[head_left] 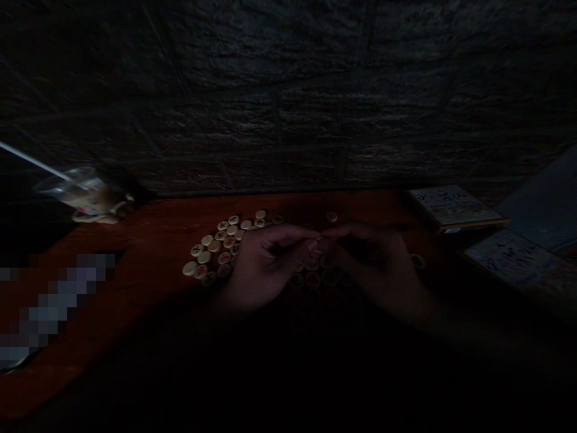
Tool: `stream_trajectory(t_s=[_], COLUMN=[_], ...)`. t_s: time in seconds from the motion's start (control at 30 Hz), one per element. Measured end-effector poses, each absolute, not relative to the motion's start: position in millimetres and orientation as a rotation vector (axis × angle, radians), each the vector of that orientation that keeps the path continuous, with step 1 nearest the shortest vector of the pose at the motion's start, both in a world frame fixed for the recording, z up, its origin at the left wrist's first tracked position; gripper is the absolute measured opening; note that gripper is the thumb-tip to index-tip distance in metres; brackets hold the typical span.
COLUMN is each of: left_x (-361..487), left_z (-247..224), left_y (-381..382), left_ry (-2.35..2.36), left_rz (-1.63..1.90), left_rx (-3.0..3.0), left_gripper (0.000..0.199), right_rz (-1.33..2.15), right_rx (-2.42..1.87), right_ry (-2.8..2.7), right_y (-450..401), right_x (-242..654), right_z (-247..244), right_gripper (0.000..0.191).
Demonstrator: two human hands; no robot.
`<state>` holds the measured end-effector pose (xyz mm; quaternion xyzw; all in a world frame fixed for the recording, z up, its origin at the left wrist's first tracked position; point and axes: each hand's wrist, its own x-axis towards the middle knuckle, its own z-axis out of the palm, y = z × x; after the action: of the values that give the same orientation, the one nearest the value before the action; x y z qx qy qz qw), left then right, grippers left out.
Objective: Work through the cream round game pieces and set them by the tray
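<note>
My left hand (pixel 265 264) and my right hand (pixel 374 258) meet at their fingertips, thumbs and forefingers pinched together. Between them shows a small pale edge, apparently a xiangqi piece (pixel 319 244), mostly hidden by the fingers. Round wooden xiangqi pieces (pixel 214 245) lie loosely to the left of my left hand, some with red or black characters and some blank side up. Below the fingertips, more pieces (pixel 312 278) sit side by side in dim rows. One single piece (pixel 332 216) lies beyond my hands, and another (pixel 418 261) is beside my right wrist.
The reddish wooden table (pixel 171 222) meets a dark stone wall (pixel 270 108). A clear cup (pixel 88 192) with a straw stands at the left corner. Two flat boxes with writing, one farther (pixel 455 204) and one nearer (pixel 518 255), are at the right. A pixelated patch covers the left side.
</note>
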<state>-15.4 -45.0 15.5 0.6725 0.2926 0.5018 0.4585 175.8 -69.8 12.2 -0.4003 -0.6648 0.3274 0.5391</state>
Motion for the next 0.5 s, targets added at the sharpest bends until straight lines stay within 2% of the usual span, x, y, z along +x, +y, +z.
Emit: stream_trajectory(t_s=[0.23, 0.5], left_x=[-12.5, -12.7], left_z=[16.3, 17.0], left_y=[-52.5, -50.4], left_ry=[0.744, 0.700], left_rz=[1.301, 1.299], left_rx=[1.754, 1.685], left_gripper=[0.019, 0.023], right_rz=[0.764, 0.807], right_rx=[-0.918, -0.899], right_ry=[-1.546, -1.540], right_y=[-70.4, -72.7], right_x=[174.3, 174.5], right_z=[15.5, 16.0], right_gripper=[0.002, 0.009])
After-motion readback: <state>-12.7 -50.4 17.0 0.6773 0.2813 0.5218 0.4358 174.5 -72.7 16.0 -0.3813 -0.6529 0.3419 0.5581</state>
